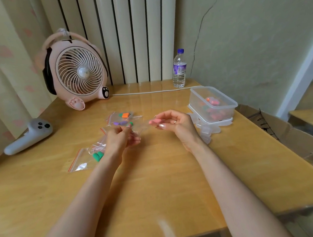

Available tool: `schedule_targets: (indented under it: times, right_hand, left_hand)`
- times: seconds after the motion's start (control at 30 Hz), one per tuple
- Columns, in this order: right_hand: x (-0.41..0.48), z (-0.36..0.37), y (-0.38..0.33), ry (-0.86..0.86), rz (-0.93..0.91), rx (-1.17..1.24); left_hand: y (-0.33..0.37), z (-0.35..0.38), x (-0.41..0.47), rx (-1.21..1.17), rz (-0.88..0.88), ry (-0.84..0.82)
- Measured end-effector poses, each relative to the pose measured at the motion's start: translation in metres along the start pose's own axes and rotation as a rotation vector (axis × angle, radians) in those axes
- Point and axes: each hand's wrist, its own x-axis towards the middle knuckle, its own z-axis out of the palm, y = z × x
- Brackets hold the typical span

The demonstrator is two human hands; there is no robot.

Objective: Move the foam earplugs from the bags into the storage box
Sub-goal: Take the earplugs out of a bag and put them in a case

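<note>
Pink foam earplugs (pixel 155 121) sit pinched in my right hand (pixel 176 124), near the storage box (pixel 232 104); my left hand (pixel 120 137) grips the clear zip bag (pixel 139 130). Light and squashy, I judge: a gentle fingertip pinch mid-body suffices

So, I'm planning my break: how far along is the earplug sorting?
Partly done: the storage box already holds a pile of earplugs. The right hand pinches pink earplugs; the left hand holds a clear bag. Left: bags of orange earplugs, purple earplugs and green earplugs on the table.
</note>
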Motion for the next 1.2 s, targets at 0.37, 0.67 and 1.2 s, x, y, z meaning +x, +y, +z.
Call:
schedule_targets:
  times: [0.37,0.67,1.2]
  right_hand:
    - [0.004,-0.009,0.001,0.071,-0.020,-0.052]
    - [0.003,-0.010,-0.001,0.107,0.023,-0.096]
    - [0.006,-0.011,-0.003,0.230,-0.068,0.033]
  left_hand:
    - [-0.014,-0.003,0.004,0.657,0.121,-0.036]
    - [-0.012,-0.002,0.005,0.588,0.315,0.037]
    - [-0.012,0.004,0.002,0.489,0.439,-0.156]
